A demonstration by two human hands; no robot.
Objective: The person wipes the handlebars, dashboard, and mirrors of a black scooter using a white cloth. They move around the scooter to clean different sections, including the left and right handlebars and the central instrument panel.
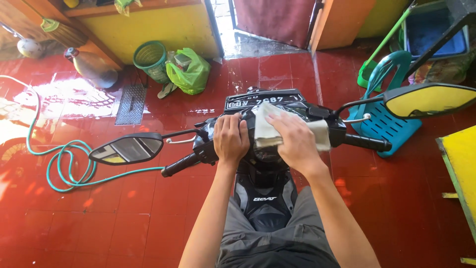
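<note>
A black scooter (265, 198) stands under me on a wet red tiled floor, seen from above the handlebar. My left hand (230, 139) rests curled on the handlebar cover left of the instrument panel. My right hand (296, 141) presses a pale grey cloth (270, 130) flat on the middle of the panel. The left mirror (126, 149) and right mirror (429, 99) stick out on thin stalks. Both black grips (179, 165) are bare.
A teal hose (69, 164) lies coiled at left. A green basket (150, 59), green plastic bag (188, 72) and large bottle (91, 67) sit by the yellow wall. A teal plastic chair (389, 124) lies at right beside a yellow table edge (458, 168).
</note>
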